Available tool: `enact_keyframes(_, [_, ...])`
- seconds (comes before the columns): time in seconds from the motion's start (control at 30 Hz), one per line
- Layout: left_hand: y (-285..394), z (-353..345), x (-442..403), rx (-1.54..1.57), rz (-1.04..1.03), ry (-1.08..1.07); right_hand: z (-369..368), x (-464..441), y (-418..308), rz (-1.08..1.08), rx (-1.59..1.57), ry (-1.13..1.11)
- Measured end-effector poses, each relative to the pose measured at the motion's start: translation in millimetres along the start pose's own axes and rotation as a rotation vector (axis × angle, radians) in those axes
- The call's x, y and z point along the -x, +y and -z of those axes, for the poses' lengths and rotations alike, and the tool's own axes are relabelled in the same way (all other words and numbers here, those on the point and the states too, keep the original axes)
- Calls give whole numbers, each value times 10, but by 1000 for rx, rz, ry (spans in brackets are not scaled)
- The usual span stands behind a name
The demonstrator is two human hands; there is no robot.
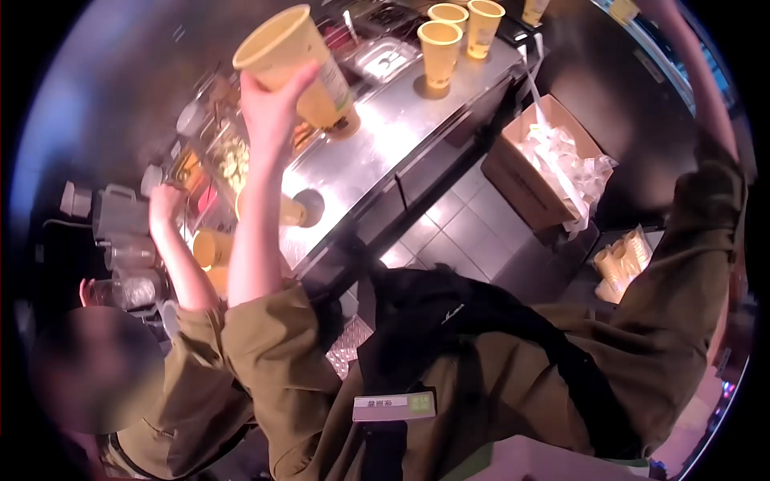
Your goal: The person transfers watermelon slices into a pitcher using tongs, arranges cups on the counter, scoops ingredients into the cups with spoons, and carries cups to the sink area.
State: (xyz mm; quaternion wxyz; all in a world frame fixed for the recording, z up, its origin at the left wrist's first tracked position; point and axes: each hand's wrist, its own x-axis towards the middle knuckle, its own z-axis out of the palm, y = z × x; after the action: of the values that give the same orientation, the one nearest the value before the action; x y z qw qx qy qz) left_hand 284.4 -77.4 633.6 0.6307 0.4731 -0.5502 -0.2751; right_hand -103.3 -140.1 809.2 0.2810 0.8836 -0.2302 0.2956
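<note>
My left hand [271, 108] is wrapped round a large yellow cup [323, 94], holding it tilted above the steel counter [385, 148]. Printing runs down the cup's side, and dark spots show near its base. Another yellow cup [290, 211] is on the counter below, partly hidden behind my left forearm. My right arm [706, 88] reaches up along the right side and leaves the view at the top, so the right hand and anything in it cannot be seen.
Several yellow cups [439, 52] stand at the counter's far end. Food trays [383, 60] line its back. At left, a co-worker's hand [166, 204] is over the trays, near clear jugs [128, 252]. A carton [521, 172] with plastic wrapping and bagged cups [622, 260] are at right.
</note>
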Motion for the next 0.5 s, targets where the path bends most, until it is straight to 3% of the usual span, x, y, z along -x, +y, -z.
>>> enact_keyframes(0.07, [-87, -187, 146, -25, 46, 31, 94, 640, -142, -373, -21, -84])
enact_keyframes(0.13, [-626, -363, 258, -193, -12, 155, -202, 1607, 293, -516, -73, -98])
enact_keyframes(0.17, [-783, -426, 364, -96, -30, 138, -326, 1946, 298, -599, -155, -91])
enact_keyframes(0.23, [-1204, -490, 590, -251, -57, 288, -637, 2533, 318, -729, -217, -127])
enact_keyframes(0.27, [-1303, -519, 682, -357, 55, 324, -785, 2794, 331, -772, -206, -166])
enact_keyframes(0.33, [-1559, -529, 853, -486, 121, 414, -1041, 3124, 307, -1236, -457, -291])
enact_keyframes(0.4, [-1868, -474, 977, -549, 53, 481, -1458, 3514, 494, -1257, -430, -388])
enact_keyframes(0.43, [-1902, -462, 992, -573, 84, 507, -1718, 3678, 605, -1126, -351, -424])
enact_keyframes(0.5, [-1927, -570, 947, -642, 87, 573, -2214, 3890, 792, -1096, -299, -613])
